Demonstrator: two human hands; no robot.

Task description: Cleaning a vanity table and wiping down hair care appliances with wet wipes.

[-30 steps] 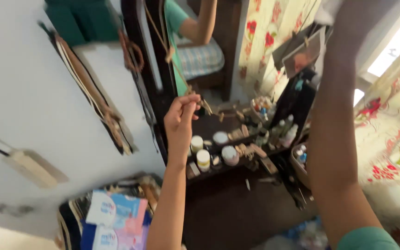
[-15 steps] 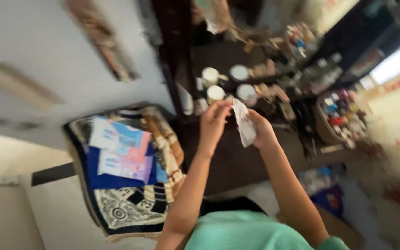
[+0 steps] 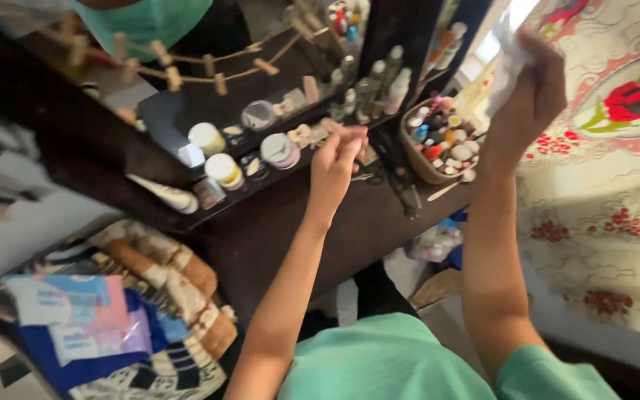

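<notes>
My left hand (image 3: 338, 157) hovers over the dark wooden dresser shelf (image 3: 368, 222), fingertips pinched together just above a small heap of wooden clothespins (image 3: 307, 135). I cannot tell whether a clip is between the fingers. My right hand (image 3: 531, 92) is raised at the upper right, shut on a white piece of paper (image 3: 507, 65) held up in front of the floral curtain (image 3: 616, 170). A string of wooden clothespins (image 3: 216, 74) hangs across the mirror behind the shelf.
White and yellow jars (image 3: 225, 170) and a round lidded tub (image 3: 278, 150) line the shelf. A basket (image 3: 415, 157) of small bottles sits at its right end, taller bottles (image 3: 379, 80) behind it. Folded patterned cloths (image 3: 175, 270) with pastel packets (image 3: 75, 322) lie lower left.
The hands were together on the paper half a second ago. Now my right hand has lifted the paper up and right, and my left hand has dropped to the clothespins. The view has swung.
</notes>
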